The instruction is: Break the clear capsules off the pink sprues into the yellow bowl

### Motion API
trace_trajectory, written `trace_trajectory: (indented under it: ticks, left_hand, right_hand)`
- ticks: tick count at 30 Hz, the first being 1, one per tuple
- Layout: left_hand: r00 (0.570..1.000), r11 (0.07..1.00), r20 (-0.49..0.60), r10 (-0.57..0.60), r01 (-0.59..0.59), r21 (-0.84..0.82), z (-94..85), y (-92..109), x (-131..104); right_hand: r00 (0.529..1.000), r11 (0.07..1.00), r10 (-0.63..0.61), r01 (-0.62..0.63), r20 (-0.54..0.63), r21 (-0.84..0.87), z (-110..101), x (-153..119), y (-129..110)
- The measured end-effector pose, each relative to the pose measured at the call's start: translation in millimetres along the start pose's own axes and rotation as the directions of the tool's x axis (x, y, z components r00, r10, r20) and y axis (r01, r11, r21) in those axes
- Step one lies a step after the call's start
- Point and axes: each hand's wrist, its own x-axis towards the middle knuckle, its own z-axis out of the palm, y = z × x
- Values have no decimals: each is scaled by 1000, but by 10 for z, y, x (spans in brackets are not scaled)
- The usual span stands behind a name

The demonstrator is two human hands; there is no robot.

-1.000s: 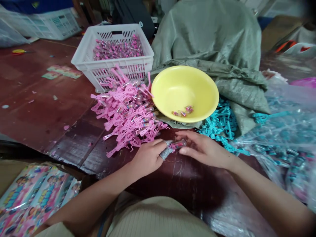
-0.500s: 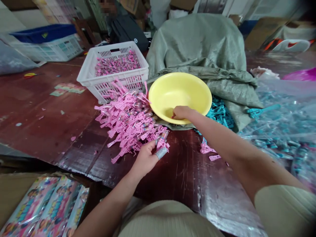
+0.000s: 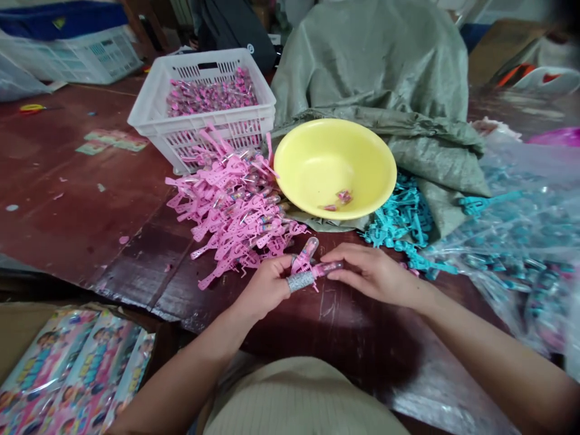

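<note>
Back from the bowl point(image 3: 312, 172), the right hand point(image 3: 380, 275) pinches a capsule point(image 3: 332, 267). The left hand point(image 3: 266, 286) grips a pink piece point(image 3: 299, 263); both parts seem to meet.

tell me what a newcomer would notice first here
Probably the large yellow basin near the middle, a few small pieces in its bottom. Left of it lies a tangled pink heap, right of it a turquoise pile. Nearer the wearer, the left hand holds a clear-ended pink piece beside the right hand.

Ribbed beige top point(image 3: 301, 399); speckled silvery-grey wrap point(image 3: 300, 280) around one of the left fingers point(image 3: 281, 264).
</note>
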Motion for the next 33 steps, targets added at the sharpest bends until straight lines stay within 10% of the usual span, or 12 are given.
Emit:
trace_trajectory:
  ticks: [5,10,13,16,19,25,30,32,33]
  left_hand:
    - [941,851,90,326,-334,405,93,-13,-71]
    - [560,-30,514,650,-657,753,25,-54,-132]
    - [556,-293,617,558,-563,773,-204,133,10]
    - [699,-245,270,663,-138,960,-582,569,245]
    - [654,-101,-142,743,320,942,-1069,1074,505]
    - [662,15,-139,736,189,982,-1820,1529,858]
    - [414,-61,22,910,80,995,-1234,1315,702]
    - [464,-77,66,883,5,997,-717,996,552]
    - [608,-89,134,782,-104,991,-452,785,470]
  right_hand:
    - [983,970,176,-166,-46,176,170,-137,-44]
    - [793,577,532,-596,297,559,463,-299,-77]
    - [815,646,565,-534,129,546,405,-450,33]
    - [785,849,524,-513,-331,128,138,-784,298]
    - [763,713,362,-597,-536,-368,-83,-1257,668]
    - [874,612,283,-481,-394,-627,196,-1733,993]
    - [904,670,242,-419,-354,-613,755,-1258,751]
    - [895,672,252,-436,-369,-599,879,-989,636]
    - [893,677,256,-439,-370,-591,892,-865,582]
